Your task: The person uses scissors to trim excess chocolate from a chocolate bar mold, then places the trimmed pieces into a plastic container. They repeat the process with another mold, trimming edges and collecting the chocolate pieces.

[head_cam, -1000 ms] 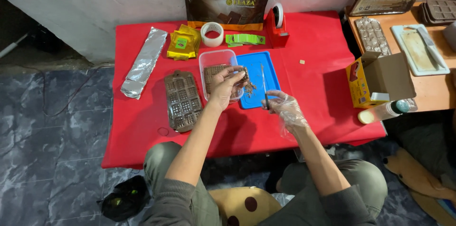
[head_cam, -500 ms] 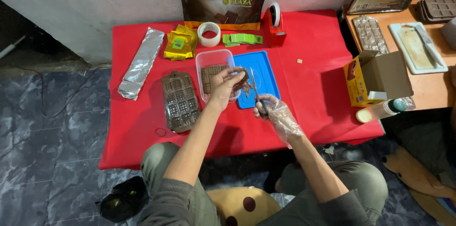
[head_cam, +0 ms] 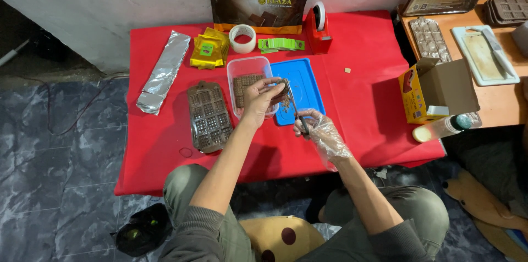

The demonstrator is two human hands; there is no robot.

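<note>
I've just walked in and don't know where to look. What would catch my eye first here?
Probably the bright red table, and at its middle the person's two hands: the left hand holds a chocolate piece over a clear tub and a blue tray, while the right hand, in a clear plastic glove, holds a thin tool against it. A brown chocolate mould lies just left of the tub.

The table (head_cam: 363, 108) is bright red. On it a blue tray (head_cam: 306, 83) lies beside a clear tub (head_cam: 247, 67) of brown chocolate (head_cam: 242, 85). The mould (head_cam: 207, 116) is brown with a grid pattern. The foil (head_cam: 165, 72) is silver, the packets (head_cam: 209, 49) yellow with green, and the labels (head_cam: 281, 44) green. The box (head_cam: 412, 97) is yellow and red. The right hand (head_cam: 323, 132) wears a clear glove.
</note>
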